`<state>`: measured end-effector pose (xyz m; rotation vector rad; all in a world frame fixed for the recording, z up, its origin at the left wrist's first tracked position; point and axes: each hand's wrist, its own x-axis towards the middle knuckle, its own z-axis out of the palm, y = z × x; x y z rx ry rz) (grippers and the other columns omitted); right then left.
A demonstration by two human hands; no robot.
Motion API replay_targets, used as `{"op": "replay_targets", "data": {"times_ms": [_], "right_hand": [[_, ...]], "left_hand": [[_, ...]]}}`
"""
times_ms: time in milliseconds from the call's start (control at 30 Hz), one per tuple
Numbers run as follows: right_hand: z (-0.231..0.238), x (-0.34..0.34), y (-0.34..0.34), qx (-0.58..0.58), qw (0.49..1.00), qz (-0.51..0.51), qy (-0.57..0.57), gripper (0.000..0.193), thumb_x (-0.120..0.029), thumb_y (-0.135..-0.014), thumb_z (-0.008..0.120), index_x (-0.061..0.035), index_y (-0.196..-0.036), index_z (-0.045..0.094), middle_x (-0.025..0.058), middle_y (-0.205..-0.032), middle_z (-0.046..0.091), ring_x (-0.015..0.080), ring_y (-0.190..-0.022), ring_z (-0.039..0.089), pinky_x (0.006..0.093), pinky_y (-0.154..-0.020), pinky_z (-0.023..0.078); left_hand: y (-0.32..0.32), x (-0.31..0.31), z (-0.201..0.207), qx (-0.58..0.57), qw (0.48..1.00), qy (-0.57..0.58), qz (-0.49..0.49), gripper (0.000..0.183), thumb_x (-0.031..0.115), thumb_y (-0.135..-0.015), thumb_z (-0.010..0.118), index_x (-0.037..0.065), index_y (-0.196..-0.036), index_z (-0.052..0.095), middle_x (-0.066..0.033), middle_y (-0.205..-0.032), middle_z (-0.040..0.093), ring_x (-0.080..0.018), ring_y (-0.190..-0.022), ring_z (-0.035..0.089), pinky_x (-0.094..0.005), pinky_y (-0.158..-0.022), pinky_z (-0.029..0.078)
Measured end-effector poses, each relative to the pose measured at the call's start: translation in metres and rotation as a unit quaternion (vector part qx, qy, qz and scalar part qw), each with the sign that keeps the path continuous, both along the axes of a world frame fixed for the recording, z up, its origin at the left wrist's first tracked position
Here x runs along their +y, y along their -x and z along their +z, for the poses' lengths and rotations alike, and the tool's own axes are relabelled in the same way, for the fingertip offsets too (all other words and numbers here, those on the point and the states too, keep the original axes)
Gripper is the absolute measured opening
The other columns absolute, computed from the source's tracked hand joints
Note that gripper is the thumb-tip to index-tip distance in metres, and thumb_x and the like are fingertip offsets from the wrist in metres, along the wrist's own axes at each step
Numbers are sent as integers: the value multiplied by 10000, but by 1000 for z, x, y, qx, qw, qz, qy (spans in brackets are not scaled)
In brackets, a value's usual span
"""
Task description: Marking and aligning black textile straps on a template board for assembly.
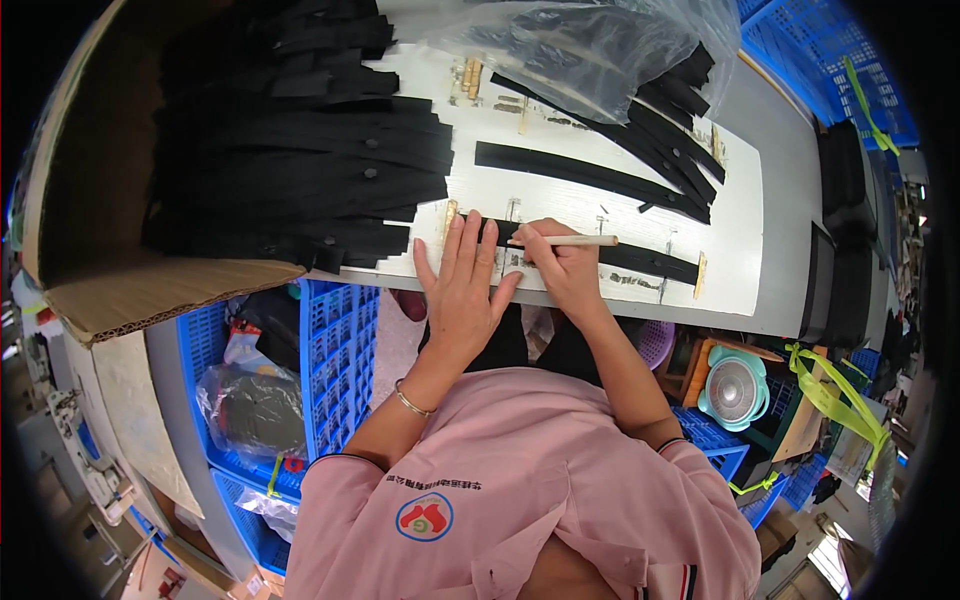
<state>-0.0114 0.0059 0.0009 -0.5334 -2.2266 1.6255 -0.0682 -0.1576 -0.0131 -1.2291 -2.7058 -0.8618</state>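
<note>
A black fabric strip (648, 262) lies along the near side of a white board (735, 215), between two yellowish taped stops. My left hand (463, 275) rests flat over the strip's left end, fingers stretched out and a little apart. In my right hand (568, 268) a pale, slim pencil (585, 240) is pinched, its tip end pointing left toward the strip close to my left fingers. Farther up the board lies a second black strip (570, 168). Dark marks and smudges show on the board around the strips.
A cardboard box (180, 295) on the left holds a big pile of black strips (300, 170). More loose strips (665, 150) and a clear plastic bag (570, 60) lie at the back. Blue crates (340, 350) stand below the table; a turquoise fan (735, 390) sits lower right.
</note>
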Motion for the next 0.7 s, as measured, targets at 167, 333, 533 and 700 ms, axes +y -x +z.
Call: {"op": "replay_targets", "data": {"times_ms": [167,333,533,700], "right_hand": [[-4,-1,2,22,999,4,-28,227,-185,-992,666,-7,-881,754,83,-769,739,170,-643,678,292,-592,501],[-4,1,1,26,996,5,-84,244,-212,-994,662,-20,-877,758,87,-765,738,190,-623,678,297,-583,502],[9,10,-23,51,998,-24,17,211,-136,-995,637,14,-894,745,83,-768,715,132,-654,640,291,-589,478],[20,46,-62,38,982,-181,-33,213,-97,-1013,605,31,-910,741,70,-744,666,107,-650,576,267,-596,445]], "left_hand": [[0,0,-1,1,1000,4,1,741,346,-922,737,91,-1558,455,-136,-1615,428,-306,-1525,349,-622,-1219,63],[0,2,-1,9,1000,12,-2,737,352,-918,737,79,-1545,464,-142,-1610,430,-311,-1519,357,-637,-1213,81],[0,2,-1,8,1000,13,-3,734,354,-918,742,69,-1537,468,-151,-1610,428,-318,-1518,358,-649,-1212,83],[0,1,1,17,999,28,-2,731,344,-921,743,52,-1533,469,-161,-1601,437,-327,-1517,358,-640,-1219,81]]}}
